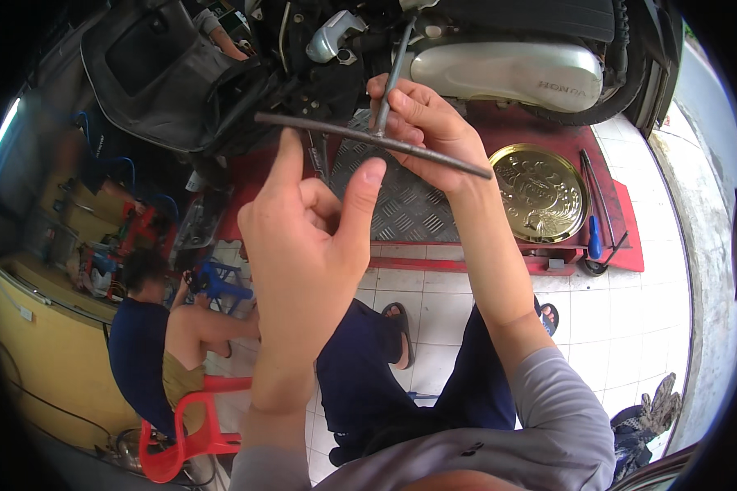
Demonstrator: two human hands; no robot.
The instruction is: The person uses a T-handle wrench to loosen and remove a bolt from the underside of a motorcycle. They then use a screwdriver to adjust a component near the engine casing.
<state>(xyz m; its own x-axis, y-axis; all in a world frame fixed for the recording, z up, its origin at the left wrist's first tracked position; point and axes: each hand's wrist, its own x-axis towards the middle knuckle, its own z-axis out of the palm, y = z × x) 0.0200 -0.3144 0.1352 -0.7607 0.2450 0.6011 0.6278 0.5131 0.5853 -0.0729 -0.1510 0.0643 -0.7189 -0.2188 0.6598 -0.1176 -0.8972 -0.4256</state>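
A dark metal T-handle wrench (327, 127) is held over the red motorbike stand. Its crossbar slants down to the right, and its shaft runs up and away toward the scooter. My right hand (446, 139) closes its fingers and thumb around the shaft just above the crossbar. The shaft's far end reaches a silver part at the top edge; whether it is seated on anything I cannot tell. My left hand (303, 229) is open below the bar's left part, thumb and index finger stretched out, the index fingertip at the crossbar. Its other fingers are curled and partly hidden.
A scooter with a silver side cover (508, 75) stands across the top. On the red stand (628, 225) lie a round gold tray (540, 196) and a blue-handled screwdriver (594, 237). At left a person (143, 352) sits on a red chair (196, 425).
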